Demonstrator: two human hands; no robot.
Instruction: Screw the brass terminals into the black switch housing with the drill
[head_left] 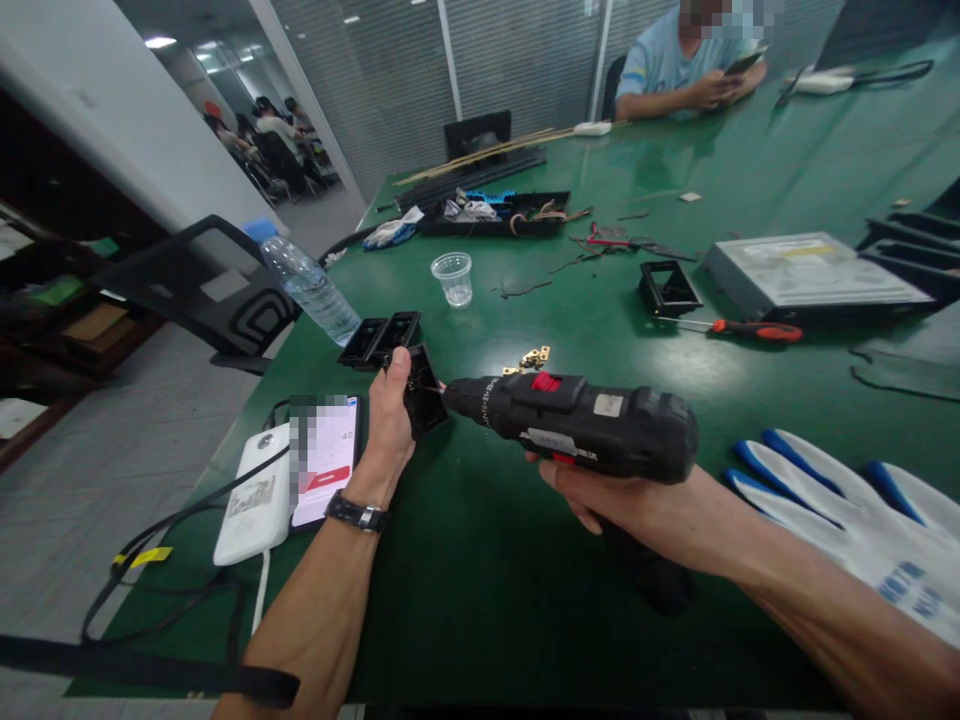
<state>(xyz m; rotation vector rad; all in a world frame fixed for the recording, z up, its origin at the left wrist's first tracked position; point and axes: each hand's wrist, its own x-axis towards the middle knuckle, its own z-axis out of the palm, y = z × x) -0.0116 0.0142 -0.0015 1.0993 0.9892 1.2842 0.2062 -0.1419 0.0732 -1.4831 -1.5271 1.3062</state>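
Observation:
My left hand (390, 415) grips a small black plastic frame (424, 402), held upright above the green table (487, 560). My right hand (622, 505) holds a black cordless screwdriver (581, 425) by its grip. Its bit points left and touches the frame's right side. Two more black frames (380, 339) lie just beyond my left hand. A few small brass hinges (531, 358) sit on the table behind the tool.
A phone (328, 455) and a white power bank (255, 495) with cables lie at the left edge. Also in view: a water bottle (309, 285), a plastic cup (453, 277), a red-handled screwdriver (739, 328), a disc drive (810, 272), white gloves (847, 520), a black parts tray (499, 212). A person sits opposite.

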